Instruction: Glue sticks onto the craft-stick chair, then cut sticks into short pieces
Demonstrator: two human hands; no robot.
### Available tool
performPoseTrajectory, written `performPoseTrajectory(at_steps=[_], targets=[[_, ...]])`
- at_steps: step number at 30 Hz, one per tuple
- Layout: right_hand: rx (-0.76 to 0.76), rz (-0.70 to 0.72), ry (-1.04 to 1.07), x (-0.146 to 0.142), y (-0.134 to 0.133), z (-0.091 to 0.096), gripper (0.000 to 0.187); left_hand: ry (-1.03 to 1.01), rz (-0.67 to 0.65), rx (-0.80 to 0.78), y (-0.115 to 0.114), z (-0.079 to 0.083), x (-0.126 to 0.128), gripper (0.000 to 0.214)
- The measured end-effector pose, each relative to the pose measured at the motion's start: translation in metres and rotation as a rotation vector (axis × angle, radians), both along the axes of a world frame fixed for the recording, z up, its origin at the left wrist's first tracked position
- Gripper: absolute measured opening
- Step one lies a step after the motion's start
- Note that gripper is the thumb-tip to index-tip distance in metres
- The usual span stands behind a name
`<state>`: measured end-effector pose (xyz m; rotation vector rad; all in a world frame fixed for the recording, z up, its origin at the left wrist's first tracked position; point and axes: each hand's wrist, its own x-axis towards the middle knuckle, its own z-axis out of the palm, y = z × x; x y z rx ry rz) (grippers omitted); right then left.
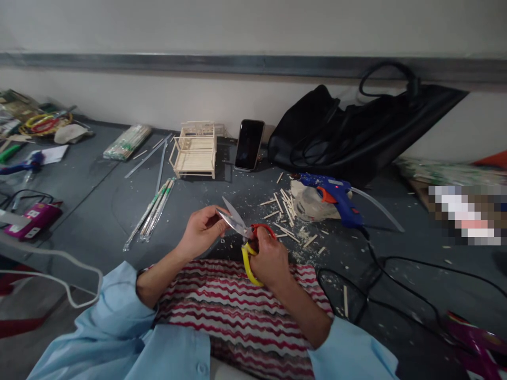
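Note:
My right hand grips a pair of scissors with one red and one yellow handle loop. The blades stand apart and point up and to the left. Close by the blade tips, my left hand has thumb and fingers pinched together; whatever they hold is too small or hidden to make out. Short cut wooden sticks and pale shavings lie scattered to the right of the scissors. Behind my hands stands a small model frame built of thin wooden sticks.
A blue glue gun with its cord rests to the right on a clear plastic piece. Packed sticks and a fuller stick pack lie left. A phone leans upright near a black bag. A purple box sits far left.

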<state>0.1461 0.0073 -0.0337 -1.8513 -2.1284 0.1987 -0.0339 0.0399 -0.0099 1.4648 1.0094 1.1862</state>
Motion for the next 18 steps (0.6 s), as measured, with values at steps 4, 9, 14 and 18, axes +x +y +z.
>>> performPoseTrajectory(at_steps=[4,9,14,18], targets=[[-0.003,-0.024,-0.059,-0.0014,-0.0002,0.0025,0.016,0.064,0.025,0.017,0.0006,-0.0009,0.0000,0.015],[0.018,-0.006,-0.040,-0.0017,-0.0012,0.0047,0.016,0.130,0.051,0.123,-0.0009,-0.0010,0.0002,0.013],[-0.008,0.005,0.035,-0.0017,-0.0014,0.0036,0.018,0.185,0.062,0.139,-0.0017,-0.0029,-0.0005,0.013],[-0.012,-0.002,0.094,-0.0014,-0.0017,0.0006,0.012,0.191,0.080,0.142,-0.0021,-0.0050,-0.0005,0.015]])
